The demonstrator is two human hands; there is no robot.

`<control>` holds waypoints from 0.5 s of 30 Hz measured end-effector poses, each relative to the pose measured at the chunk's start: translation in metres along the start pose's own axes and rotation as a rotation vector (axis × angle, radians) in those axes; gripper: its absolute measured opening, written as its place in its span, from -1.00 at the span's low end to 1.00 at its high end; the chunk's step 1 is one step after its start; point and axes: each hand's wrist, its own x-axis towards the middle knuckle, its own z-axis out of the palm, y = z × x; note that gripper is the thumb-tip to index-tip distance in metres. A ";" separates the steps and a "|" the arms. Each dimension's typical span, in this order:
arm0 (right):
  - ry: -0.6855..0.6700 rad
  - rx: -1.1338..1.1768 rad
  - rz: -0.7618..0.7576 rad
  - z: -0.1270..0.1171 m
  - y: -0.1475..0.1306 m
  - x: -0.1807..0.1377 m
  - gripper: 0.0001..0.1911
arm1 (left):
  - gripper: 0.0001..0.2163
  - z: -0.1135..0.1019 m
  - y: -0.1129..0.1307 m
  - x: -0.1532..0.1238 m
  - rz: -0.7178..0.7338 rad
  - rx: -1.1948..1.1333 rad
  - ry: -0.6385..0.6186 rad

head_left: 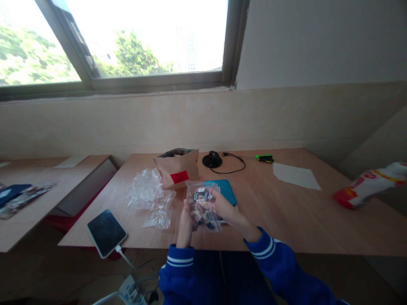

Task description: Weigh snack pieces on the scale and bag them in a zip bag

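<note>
Between my two hands is a clear zip bag (208, 218) with a red seal line and dark small parts inside. My left hand (187, 214) grips its left side, fingers closed. My right hand (223, 206) is at the bag's upper right, its fingers closed near a small grey-black part (201, 195) that shows through or at the plastic; I cannot tell whether it is inside. Partly hidden behind the bag lies a teal flat object (226, 189). A brown paper pouch (165, 171) with a red label stands open just beyond, beside clear plastic bags (144, 188).
A tablet-like device (107, 233) with a white cable lies at the front left edge. Toward the wall are a black round-based device (212, 159) with a cable and green-black screwdrivers (264, 158). White paper (295, 176) and a red-white bottle (369, 186) are on the right.
</note>
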 end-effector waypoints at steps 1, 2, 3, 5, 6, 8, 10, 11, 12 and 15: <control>0.048 -0.039 0.002 -0.001 0.000 0.001 -0.52 | -0.28 0.001 -0.002 -0.001 -0.026 -0.003 -0.030; 0.086 -0.084 -0.011 -0.002 0.000 0.002 -0.51 | -0.30 0.003 -0.003 -0.003 -0.029 -0.007 -0.047; 0.114 -0.140 -0.047 -0.003 -0.001 0.003 -0.52 | -0.34 0.004 -0.003 -0.005 -0.008 -0.018 -0.049; 0.124 -0.241 -0.117 -0.004 -0.001 0.004 -0.55 | -0.42 0.007 -0.004 -0.009 0.092 -0.075 -0.051; 0.107 -0.269 -0.138 -0.005 0.000 0.005 -0.57 | -0.46 0.008 -0.004 -0.010 0.143 -0.114 -0.058; 0.043 -0.270 -0.151 -0.007 0.001 0.006 -0.62 | -0.51 0.008 -0.004 -0.011 0.187 -0.188 -0.077; -0.034 -0.234 -0.150 -0.009 0.004 0.007 -0.70 | -0.50 0.007 -0.005 -0.010 0.162 -0.236 -0.089; -0.065 -0.220 -0.148 -0.011 0.004 0.007 -0.73 | -0.49 0.006 -0.005 -0.010 0.145 -0.252 -0.091; -0.087 -0.211 -0.147 -0.012 0.005 0.007 -0.75 | -0.48 0.005 -0.006 -0.010 0.134 -0.262 -0.091; -0.097 -0.190 -0.155 -0.015 0.004 0.007 -0.75 | -0.54 0.002 -0.006 -0.010 0.165 -0.268 -0.067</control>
